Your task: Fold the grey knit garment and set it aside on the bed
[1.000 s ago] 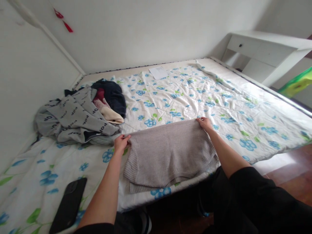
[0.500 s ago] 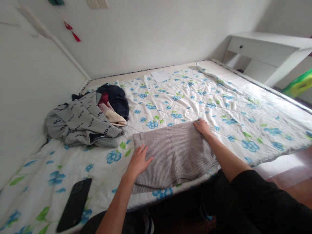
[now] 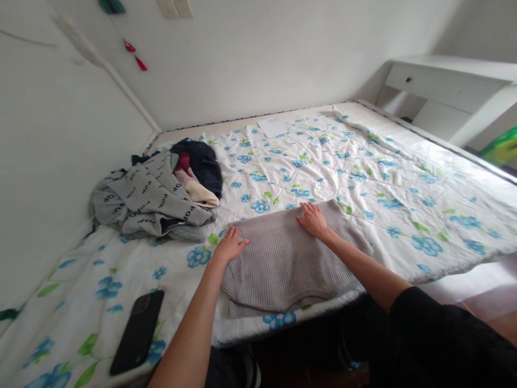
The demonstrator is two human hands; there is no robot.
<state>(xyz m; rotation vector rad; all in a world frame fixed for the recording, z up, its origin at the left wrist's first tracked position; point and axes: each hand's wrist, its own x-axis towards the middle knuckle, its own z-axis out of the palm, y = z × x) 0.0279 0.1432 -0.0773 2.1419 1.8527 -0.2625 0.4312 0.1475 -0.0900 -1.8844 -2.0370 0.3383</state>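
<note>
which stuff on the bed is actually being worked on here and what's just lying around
In hand:
- grey ribbed sweater, folded flat at the bed's near edge
- left hand flat on its left edge
- right hand flat on its upper part

Lying about:
- pile of clothes to the left
- black phone near the bed's edge
- white paper at the far side
- white desk

My hands press a ribbed, matt grey knit sweater (image 3: 283,258) on a soft, crinkled floral cotton quilt (image 3: 363,178). Nearby lies a glossy black phone (image 3: 137,332).
</note>
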